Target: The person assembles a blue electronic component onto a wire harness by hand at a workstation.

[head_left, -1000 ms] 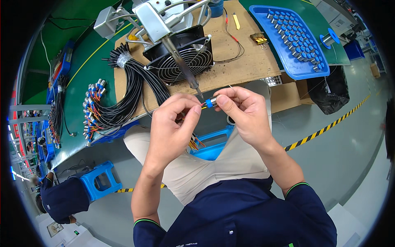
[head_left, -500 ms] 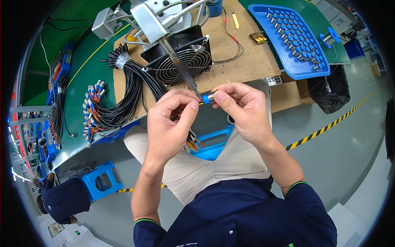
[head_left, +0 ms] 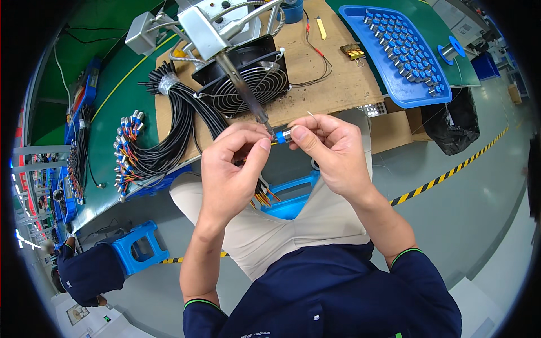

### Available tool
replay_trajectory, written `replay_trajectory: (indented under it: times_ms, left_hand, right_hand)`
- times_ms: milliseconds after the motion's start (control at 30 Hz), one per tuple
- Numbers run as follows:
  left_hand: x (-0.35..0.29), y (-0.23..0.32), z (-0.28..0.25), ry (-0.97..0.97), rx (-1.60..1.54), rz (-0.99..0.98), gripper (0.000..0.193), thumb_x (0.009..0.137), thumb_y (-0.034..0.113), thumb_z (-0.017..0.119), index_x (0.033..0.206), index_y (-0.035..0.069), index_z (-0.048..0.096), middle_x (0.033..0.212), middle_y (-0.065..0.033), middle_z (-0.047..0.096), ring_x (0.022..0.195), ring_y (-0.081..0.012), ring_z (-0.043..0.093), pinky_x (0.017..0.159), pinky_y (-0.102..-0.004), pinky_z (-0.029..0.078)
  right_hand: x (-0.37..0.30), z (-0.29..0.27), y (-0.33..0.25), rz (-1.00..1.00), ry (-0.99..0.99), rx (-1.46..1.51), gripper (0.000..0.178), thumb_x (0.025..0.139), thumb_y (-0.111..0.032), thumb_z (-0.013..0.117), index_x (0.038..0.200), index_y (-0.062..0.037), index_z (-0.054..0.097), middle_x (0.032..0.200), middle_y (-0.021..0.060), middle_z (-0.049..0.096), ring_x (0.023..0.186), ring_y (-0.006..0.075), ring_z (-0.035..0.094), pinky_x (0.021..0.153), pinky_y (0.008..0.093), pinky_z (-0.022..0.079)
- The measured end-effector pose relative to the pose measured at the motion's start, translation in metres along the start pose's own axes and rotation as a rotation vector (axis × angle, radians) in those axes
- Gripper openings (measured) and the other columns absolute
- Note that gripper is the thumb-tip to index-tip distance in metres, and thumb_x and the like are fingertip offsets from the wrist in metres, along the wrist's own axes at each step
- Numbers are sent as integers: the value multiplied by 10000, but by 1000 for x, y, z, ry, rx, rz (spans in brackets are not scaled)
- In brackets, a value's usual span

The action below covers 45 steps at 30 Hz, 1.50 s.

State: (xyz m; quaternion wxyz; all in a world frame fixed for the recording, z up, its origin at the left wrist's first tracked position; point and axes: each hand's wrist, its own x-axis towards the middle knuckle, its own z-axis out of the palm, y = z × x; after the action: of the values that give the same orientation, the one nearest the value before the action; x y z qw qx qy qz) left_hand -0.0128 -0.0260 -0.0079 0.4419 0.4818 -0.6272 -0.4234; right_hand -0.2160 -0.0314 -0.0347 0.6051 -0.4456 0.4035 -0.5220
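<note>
In the middle, my right hand (head_left: 335,149) pinches a small metal cylinder with a blue end, which looks like a connector (head_left: 283,136). A thin strand, perhaps solder wire (head_left: 311,115), sticks up from those fingers. My left hand (head_left: 234,169) is closed with thumb and forefinger on thin coloured wires (head_left: 274,142) at the connector's blue end. The mounted soldering iron (head_left: 245,90) slants down, its tip at the blue end; whether it touches cannot be made out. Loose orange and yellow wire ends (head_left: 262,195) hang below my left hand.
A black fan (head_left: 248,84) stands behind the iron on cardboard (head_left: 332,73). Left lies a black cable bundle (head_left: 180,112) with connectors on several ends. A blue tray (head_left: 406,103) of metal cylinders and a wire spool (head_left: 451,50) sit at right. Another person (head_left: 93,273) is at lower left.
Both hands stay nearly in place. My right hand and the connector have shifted very slightly to the left, against the iron's tip area.
</note>
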Motion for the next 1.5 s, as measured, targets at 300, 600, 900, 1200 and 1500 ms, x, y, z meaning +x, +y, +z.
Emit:
replay_trajectory:
  times_ms: [300,600,900,1200,1500]
  left_hand:
    - [-15,-7,-2,-33,22,22,76,962,-4,743,1001,-60,776,1034,-80,752,790,-61,631,676,-216,486]
    - [-7,-5,-10,-71,-125,-161,48,889,-19,768,899,-50,803,1039,-75,751,766,-51,614,670,-203,476]
    - [5,-3,-12,-128,-220,-271,69,886,-4,767,885,-55,813,1004,-84,771,770,-52,611,695,-216,489]
    - [13,2,-12,-111,-261,-304,82,870,-13,763,908,-60,818,1005,-130,771,631,-49,547,551,-201,393]
    - [19,11,-11,-85,-251,-355,81,867,-15,762,901,-74,805,942,-113,747,627,-61,546,559,-212,395]
  right_hand:
    - [-14,-4,14,87,11,-2,269,1047,-225,762,1091,40,766,899,43,765,829,80,699,742,230,551]
    - [-18,-1,11,116,10,-18,270,1035,-244,778,1071,24,771,853,31,747,802,58,676,687,216,503]
    - [-16,0,8,103,15,-17,273,1037,-253,777,1058,19,773,831,19,738,777,47,659,653,207,477]
    - [-9,0,1,97,13,-33,273,1039,-252,774,1047,20,773,812,12,730,737,27,622,620,201,448]
    - [-1,0,1,83,26,-67,300,1043,-280,767,994,16,778,778,9,720,666,5,557,559,203,385]
